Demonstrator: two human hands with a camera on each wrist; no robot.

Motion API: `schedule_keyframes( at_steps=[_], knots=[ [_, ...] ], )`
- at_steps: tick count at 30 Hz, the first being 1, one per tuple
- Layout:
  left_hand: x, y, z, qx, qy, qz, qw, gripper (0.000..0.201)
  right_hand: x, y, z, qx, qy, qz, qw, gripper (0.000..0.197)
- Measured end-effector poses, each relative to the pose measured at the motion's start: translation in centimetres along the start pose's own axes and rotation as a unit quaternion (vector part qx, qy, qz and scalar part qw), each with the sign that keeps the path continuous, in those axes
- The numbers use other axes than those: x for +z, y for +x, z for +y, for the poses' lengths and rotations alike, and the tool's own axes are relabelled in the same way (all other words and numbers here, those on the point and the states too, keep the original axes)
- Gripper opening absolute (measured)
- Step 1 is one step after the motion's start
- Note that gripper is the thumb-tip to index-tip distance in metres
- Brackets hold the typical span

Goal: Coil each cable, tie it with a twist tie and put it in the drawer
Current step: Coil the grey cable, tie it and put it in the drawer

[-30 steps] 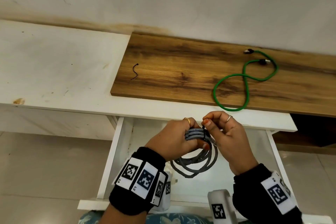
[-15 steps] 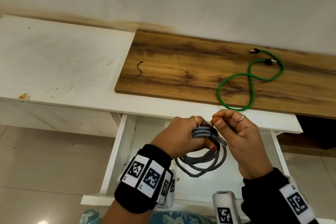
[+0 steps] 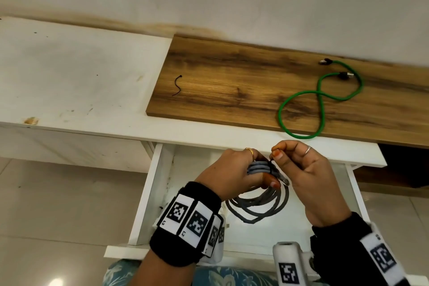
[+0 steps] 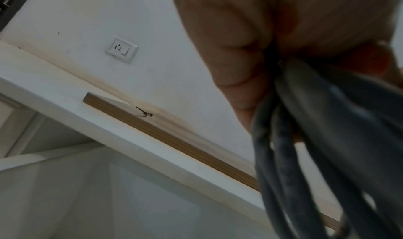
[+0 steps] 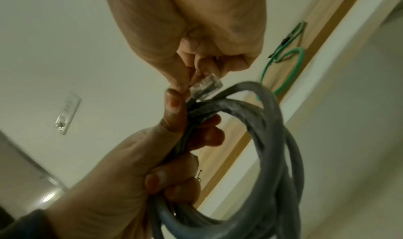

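The left hand (image 3: pixel 228 174) has its grip wrapped tight round one side of the coiled grey cable (image 3: pixel 257 202), with the fingers curled over the bunched loops. The right hand (image 3: pixel 304 169) pinches a thin black twist tie (image 3: pixel 270 163) between thumb and first finger, right at the top of that bunch. The tie runs across the grey loops there. The rest of the coil hangs down in rings over the open white drawer (image 3: pixel 148 195). A clear plug (image 5: pixel 206 85) at one end of the cable pokes out just beside the right hand's fingertips. Up on the white tabletop (image 3: pixel 76 81) lies a brown wooden board (image 3: pixel 232 86). A green cable (image 3: pixel 320 100) lies on the board in a loose figure eight, well apart from the hands. A second small black twist tie (image 3: pixel 177 85) lies near the board's left end. A white wall socket (image 4: pixel 121 48) sits on the wall above.
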State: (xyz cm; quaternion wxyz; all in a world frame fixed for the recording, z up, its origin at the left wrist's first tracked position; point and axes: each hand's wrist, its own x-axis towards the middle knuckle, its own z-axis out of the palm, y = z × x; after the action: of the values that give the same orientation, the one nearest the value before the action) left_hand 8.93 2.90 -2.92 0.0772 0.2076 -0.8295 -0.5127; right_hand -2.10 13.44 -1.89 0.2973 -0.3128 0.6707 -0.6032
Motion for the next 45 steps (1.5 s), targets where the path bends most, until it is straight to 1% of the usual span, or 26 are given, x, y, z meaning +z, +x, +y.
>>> schedule_keyframes(
  at_steps=[3,6,9,12,14,17,20,22,26,28,32,34,35,38,39,40,42,43,44,45],
  knots=[
    [-0.3,-0.1,-0.1,0.01,0.007,0.01,1.0,0.03,0.1,-0.7,-0.6,-0.02,-0.001,-0.008,1.0,0.017],
    [-0.5,-0.1,-0.5,-0.001,0.008,0.014,1.0,0.03,0.4,-1.0,-0.7,-0.028,-0.02,-0.015,0.999,0.017],
    [-0.3,-0.1,-0.5,-0.011,0.005,0.011,1.0,0.029,0.4,-0.6,-0.5,-0.025,-0.02,-0.003,0.999,0.017],
    [0.0,-0.1,0.1,-0.001,0.006,-0.012,1.0,0.038,0.2,0.0,0.0,-0.008,-0.02,0.01,1.0,0.018],
    [0.2,-0.2,0.5,0.011,0.038,-0.032,0.999,0.046,0.2,0.4,0.6,0.011,-0.024,0.012,1.0,0.018],
    [0.1,-0.3,0.5,0.012,0.052,-0.048,0.997,0.048,0.3,0.5,1.0,0.028,-0.024,0.014,0.999,0.018],
    [0.4,-0.3,0.3,0.006,0.046,-0.027,0.999,0.043,0.3,0.5,0.9,0.032,-0.021,0.013,0.999,0.018],
    [0.5,-0.1,0.0,-0.007,0.028,-0.011,1.0,0.041,0.1,0.2,0.4,0.022,-0.014,0.013,1.0,0.018],
    [0.2,0.4,-0.6,-0.021,-0.003,0.001,1.0,0.051,-0.4,-0.6,-0.6,-0.013,-0.025,-0.015,0.999,0.015],
    [0.0,0.3,-0.7,-0.017,-0.008,0.002,1.0,0.048,-0.4,-0.9,-0.7,-0.018,-0.032,-0.018,0.999,0.015],
    [0.1,0.0,-0.5,-0.002,-0.029,0.01,1.0,0.028,-0.1,-0.8,-0.7,-0.018,-0.035,-0.022,0.999,0.017],
    [0.1,0.0,-0.4,0.006,-0.031,0.014,0.999,0.018,0.0,-0.7,-0.8,-0.021,-0.014,-0.013,1.0,0.017],
    [0.2,0.0,-0.4,0.01,-0.035,0.017,0.999,0.017,0.1,-0.6,-0.8,-0.018,0.005,-0.007,1.0,0.016],
    [0.3,0.0,-0.6,0.009,-0.052,0.035,0.998,0.021,0.2,-0.1,-0.5,0.005,0.057,0.005,0.998,0.011],
    [0.3,0.0,-0.7,0.001,-0.064,0.043,0.997,0.02,-0.1,0.2,-0.3,0.01,0.055,0.002,0.998,0.015],
    [0.3,-0.1,-0.8,-0.01,-0.08,0.051,0.995,0.019,-0.5,0.5,0.0,0.017,0.047,-0.012,0.999,0.024],
    [0.2,-0.1,-1.1,-0.029,-0.134,0.065,0.988,0.018,-1.8,1.1,0.6,0.053,0.05,-0.063,0.995,0.054],
    [0.2,-0.2,-1.3,-0.035,-0.17,0.076,0.982,0.019,-2.4,1.2,0.8,0.092,0.066,-0.094,0.989,0.073],
    [0.0,-0.2,-1.3,-0.041,-0.204,0.089,0.974,0.02,-2.9,1.3,1.1,0.137,0.076,-0.128,0.979,0.089],
    [0.0,-0.1,-1.5,-0.048,-0.234,0.105,0.965,0.021,-3.2,1.2,1.3,0.18,0.067,-0.164,0.968,0.096]
  ],
)
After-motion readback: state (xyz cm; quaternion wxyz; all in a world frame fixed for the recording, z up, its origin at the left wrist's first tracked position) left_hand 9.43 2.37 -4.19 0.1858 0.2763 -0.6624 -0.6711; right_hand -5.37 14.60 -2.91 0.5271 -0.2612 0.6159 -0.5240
